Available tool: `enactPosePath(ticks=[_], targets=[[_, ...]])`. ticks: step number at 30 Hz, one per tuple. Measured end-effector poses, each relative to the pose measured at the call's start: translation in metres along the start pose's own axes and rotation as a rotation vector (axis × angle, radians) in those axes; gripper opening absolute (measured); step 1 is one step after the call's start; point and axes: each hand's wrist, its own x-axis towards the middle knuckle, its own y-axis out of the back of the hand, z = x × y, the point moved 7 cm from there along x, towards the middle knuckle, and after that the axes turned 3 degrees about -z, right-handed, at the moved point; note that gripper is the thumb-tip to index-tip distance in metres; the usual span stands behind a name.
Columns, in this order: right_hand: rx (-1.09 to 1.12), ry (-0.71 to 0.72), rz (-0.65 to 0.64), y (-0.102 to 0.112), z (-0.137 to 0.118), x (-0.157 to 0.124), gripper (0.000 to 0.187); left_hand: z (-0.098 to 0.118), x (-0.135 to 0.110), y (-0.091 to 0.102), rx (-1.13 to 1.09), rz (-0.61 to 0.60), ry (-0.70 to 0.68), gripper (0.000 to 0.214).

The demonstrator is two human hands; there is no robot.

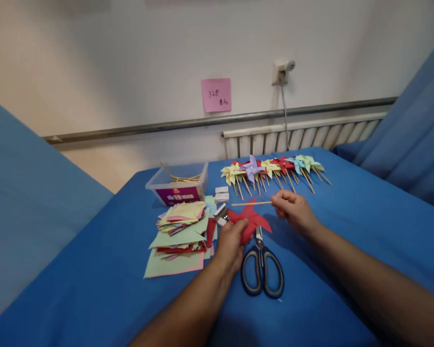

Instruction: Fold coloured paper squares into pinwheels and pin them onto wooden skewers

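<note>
My left hand (232, 241) is closed on a red paper pinwheel (251, 220), thumb on its folded middle. Between the fingers of my right hand (292, 208) is a thin wooden stick (253, 203), level, pointing left just behind the pinwheel's upper blade. Whether stick and pinwheel touch, I cannot tell. A stapler-like metal tool (222, 215) shows just left of the pinwheel, partly hidden by it and my left hand. Dark-handled scissors (262, 270) lie on the blue cloth below the pinwheel, their blades pointing away and partly covered.
Stacked coloured paper (181, 236) lies left of my hands. Behind it stands a clear plastic box (177, 180) with sticks inside. Two small white boxes (222, 193) sit beside it. Several finished pinwheels (252, 168) line the back of the blue-covered table (104, 270), near a radiator (307, 134).
</note>
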Motion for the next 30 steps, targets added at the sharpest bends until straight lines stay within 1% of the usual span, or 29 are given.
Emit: enactPosePath(ticks=[3,8,12,14,17,20,25,27,30], targets=[[-0.127,0.019,-0.092,-0.003,-0.001,-0.010,0.032,0.006,0.001,0.005,-0.056,0.095,-0.003,0.015],[-0.149,0.054,-0.203,-0.012,-0.010,-0.009,0.029,0.014,0.003,0.011,-0.060,0.163,-0.014,0.015],[-0.158,0.012,-0.265,-0.007,-0.013,-0.010,0.026,0.019,0.003,0.016,-0.076,0.204,-0.021,0.015],[-0.143,-0.019,-0.271,-0.003,-0.014,-0.009,0.025,0.019,0.003,0.015,-0.063,0.195,-0.023,0.015],[-0.081,-0.051,-0.222,-0.002,-0.013,-0.007,0.025,0.015,0.000,0.009,-0.024,0.168,-0.024,0.014],[0.029,-0.067,-0.198,-0.013,-0.008,-0.010,0.025,0.012,-0.006,0.002,0.003,0.135,-0.032,0.014],[0.311,-0.108,-0.243,-0.040,0.006,-0.020,0.024,0.008,-0.012,-0.012,0.027,0.006,-0.043,0.014],[0.370,-0.117,-0.267,-0.046,0.009,-0.023,0.023,0.006,-0.012,-0.012,0.043,-0.013,-0.051,0.017],[0.386,-0.092,-0.272,-0.046,0.009,-0.023,0.020,0.006,-0.009,-0.010,0.068,-0.018,-0.077,0.022]])
